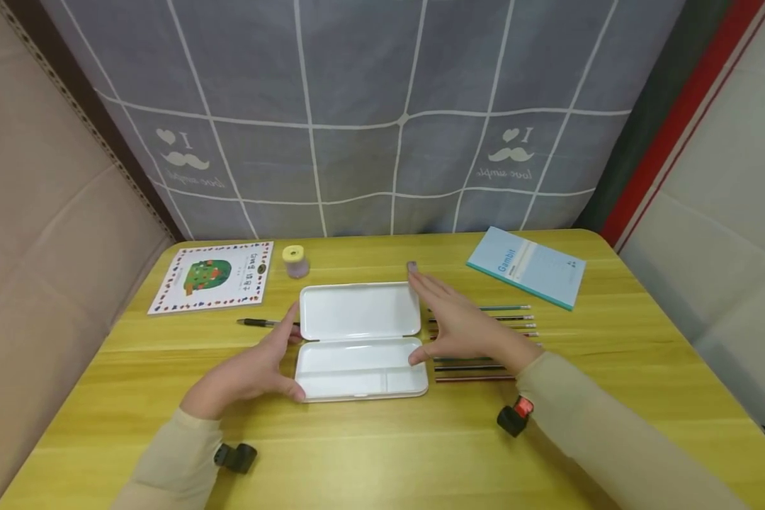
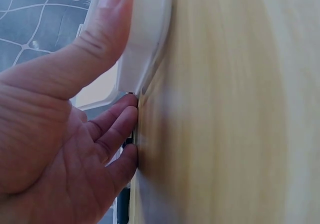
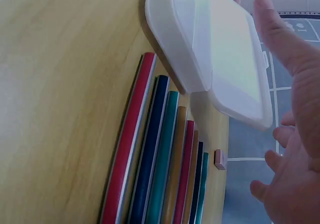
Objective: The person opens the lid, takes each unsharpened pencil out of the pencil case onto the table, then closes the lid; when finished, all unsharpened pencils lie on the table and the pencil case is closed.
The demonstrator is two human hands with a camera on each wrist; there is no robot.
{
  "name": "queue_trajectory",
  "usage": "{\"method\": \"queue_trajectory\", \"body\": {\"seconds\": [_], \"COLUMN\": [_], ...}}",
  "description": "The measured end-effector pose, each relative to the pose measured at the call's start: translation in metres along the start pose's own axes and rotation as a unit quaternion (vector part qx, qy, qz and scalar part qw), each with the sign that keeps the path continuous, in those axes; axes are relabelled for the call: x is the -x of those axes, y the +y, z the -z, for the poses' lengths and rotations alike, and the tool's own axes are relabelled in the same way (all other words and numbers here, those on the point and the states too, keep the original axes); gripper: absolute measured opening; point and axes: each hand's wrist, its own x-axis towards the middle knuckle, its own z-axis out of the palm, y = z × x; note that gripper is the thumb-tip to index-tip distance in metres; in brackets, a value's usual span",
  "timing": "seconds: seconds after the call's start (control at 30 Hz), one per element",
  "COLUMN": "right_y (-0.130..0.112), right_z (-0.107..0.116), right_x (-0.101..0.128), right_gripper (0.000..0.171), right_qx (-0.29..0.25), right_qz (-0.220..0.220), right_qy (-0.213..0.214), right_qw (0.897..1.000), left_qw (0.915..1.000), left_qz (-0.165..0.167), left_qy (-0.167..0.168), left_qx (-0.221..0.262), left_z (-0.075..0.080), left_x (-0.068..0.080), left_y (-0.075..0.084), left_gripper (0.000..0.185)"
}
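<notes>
I see my left hand (image 1: 245,372) gripping the left end of the open white plastic pencil case (image 1: 360,340), thumb pressed on its front corner, fingers along the far side. My right hand (image 1: 465,322) is flat with straight fingers at the case's right end, thumb touching the tray edge, holding nothing. The case lies between both hands on the yellow wooden desk (image 1: 612,368). A row of coloured pencils (image 3: 165,164) lies under and just right of the right hand. A black pen (image 1: 261,323) lies just beyond the left fingers
</notes>
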Motion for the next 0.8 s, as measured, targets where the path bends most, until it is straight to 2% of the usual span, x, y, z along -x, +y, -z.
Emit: {"method": "queue_trajectory", "body": {"seconds": [0.2, 0.4, 0.67, 0.8], "right_y": [0.007, 0.008, 0.006, 0.004], "right_z": [0.000, -0.002, -0.002, -0.001], "right_x": [-0.009, -0.008, 0.005, 0.017], "right_gripper": [0.136, 0.134, 0.130, 0.130], "right_qx": [-0.005, -0.047, -0.104, -0.137], "right_qz": [-0.031, -0.036, 0.006, 0.044], "right_qy": [-0.007, -0.015, -0.004, 0.005], "right_qw": [0.999, 0.998, 0.995, 0.990], "left_qw": [1.0000, 0.9998, 0.9997, 0.9995], "left_qz": [-0.002, 0.005, 0.014, 0.018], "left_qy": [0.000, 0.002, -0.003, -0.005], "left_qx": [-0.007, -0.017, -0.022, -0.024], "left_z": [0.000, 0.000, 0.000, -0.001], "left_x": [0.000, 0.001, 0.002, 0.002], "left_y": [-0.002, 0.001, 0.002, 0.003], "left_gripper": [0.155, 0.154, 0.153, 0.153]}}
